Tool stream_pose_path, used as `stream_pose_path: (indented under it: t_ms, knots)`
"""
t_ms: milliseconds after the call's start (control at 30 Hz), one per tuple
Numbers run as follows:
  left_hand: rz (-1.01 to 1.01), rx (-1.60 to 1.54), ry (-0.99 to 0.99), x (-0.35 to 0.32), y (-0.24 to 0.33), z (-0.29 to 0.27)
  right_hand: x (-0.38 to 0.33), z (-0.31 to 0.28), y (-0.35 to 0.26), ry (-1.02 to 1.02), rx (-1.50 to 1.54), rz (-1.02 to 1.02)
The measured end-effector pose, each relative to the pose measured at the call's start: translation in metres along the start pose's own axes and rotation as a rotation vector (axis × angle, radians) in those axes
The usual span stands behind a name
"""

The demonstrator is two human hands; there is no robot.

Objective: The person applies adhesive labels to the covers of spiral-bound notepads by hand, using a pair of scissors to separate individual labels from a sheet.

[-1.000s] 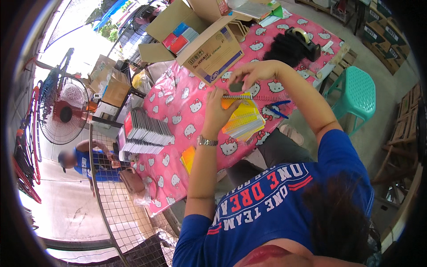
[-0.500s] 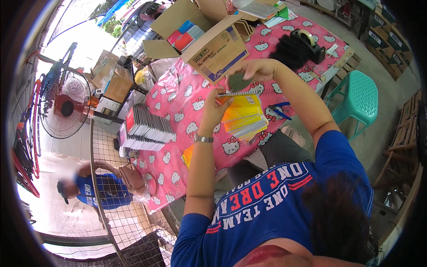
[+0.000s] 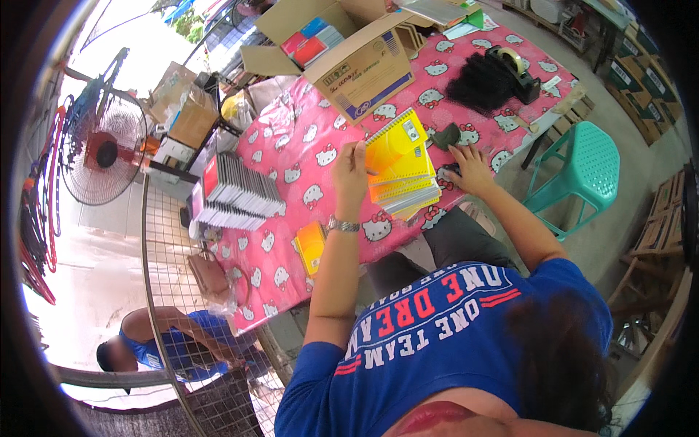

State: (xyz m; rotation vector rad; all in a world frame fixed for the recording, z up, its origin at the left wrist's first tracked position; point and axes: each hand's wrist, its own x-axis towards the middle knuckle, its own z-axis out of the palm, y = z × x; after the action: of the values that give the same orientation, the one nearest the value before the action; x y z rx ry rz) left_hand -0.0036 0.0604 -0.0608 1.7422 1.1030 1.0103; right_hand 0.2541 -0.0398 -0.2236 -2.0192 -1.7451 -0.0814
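Note:
My left hand (image 3: 351, 173) is closed on the left edge of a yellow spiral notebook (image 3: 399, 138). The notebook rests on top of a fanned stack of yellow and orange notebooks (image 3: 408, 191). My right hand (image 3: 470, 169) lies low over the table, right of the stack, its fingers spread. A dark green piece (image 3: 445, 136) is at its fingertips; I cannot make out what it is. Under its thumb side shows a dark part of the pliers (image 3: 450, 173), mostly covered by the hand.
More yellow-orange notebooks (image 3: 311, 246) lie at the near left. Stacked dark-edged notebooks (image 3: 240, 197) stand at the left. An open cardboard box (image 3: 368, 80), black fluffy material (image 3: 480, 81) and a tape dispenser (image 3: 526, 84) are farther back. A green stool (image 3: 582, 167) stands right; a person (image 3: 182, 339) bends beyond the mesh.
The notebook has come down from upright onto the stack. My right hand has let go of the dark green piece and moved right and down to the pliers. The person beyond the mesh bent lower.

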Motion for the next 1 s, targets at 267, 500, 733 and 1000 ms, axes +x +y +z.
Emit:
stream_pose_path:
  t_ms: [267, 500, 733, 1000]
  knots:
    - [0.141, 0.041, 0.02, -0.005, 0.004, 0.011, -0.013, -0.064, -0.02, 0.278, 0.471, 0.094]
    - [0.22, -0.061, 0.064, -0.01, 0.001, 0.015, 0.017, -0.129, -0.111, 0.276, 0.586, -0.343]
    - [0.199, -0.065, 0.024, -0.013, -0.006, 0.01, 0.028, -0.135, -0.142, 0.23, 0.386, -0.392]
    - [0.231, 0.011, 0.079, -0.022, -0.002, 0.013, 0.025, -0.139, -0.148, 0.206, 0.398, -0.306]
